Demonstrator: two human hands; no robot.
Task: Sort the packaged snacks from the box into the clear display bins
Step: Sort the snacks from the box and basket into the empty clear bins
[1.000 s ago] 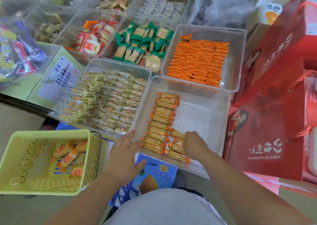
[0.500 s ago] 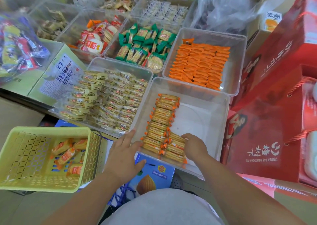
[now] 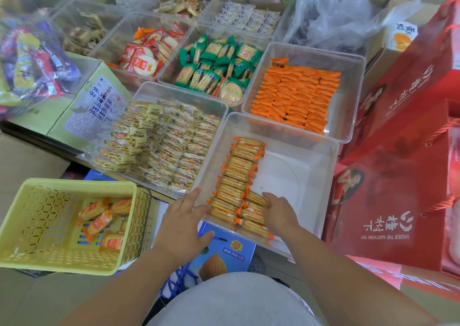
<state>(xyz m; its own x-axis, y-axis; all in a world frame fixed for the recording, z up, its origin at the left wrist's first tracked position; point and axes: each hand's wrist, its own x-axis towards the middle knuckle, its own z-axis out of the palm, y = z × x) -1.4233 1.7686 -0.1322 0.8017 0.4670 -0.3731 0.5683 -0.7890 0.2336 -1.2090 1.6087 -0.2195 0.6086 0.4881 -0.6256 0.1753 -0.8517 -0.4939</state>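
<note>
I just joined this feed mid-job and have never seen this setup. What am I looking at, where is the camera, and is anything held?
No machine here: a person's two bare hands, filmed by one head-worn wide-angle camera looking down. The left hand rests straight-fingered on the near corner of a clear plastic bin holding a row of tan biscuit packets with orange ends. The right hand has bent fingers on the nearest packets; whether it grips one is unclear. Left of the bin sits a yellow perforated plastic basket with a few similar packets.

left grip (image 3: 184,223): palm down, fingers straight, spread | right grip (image 3: 280,215): palm down, fingers lightly bent
</note>
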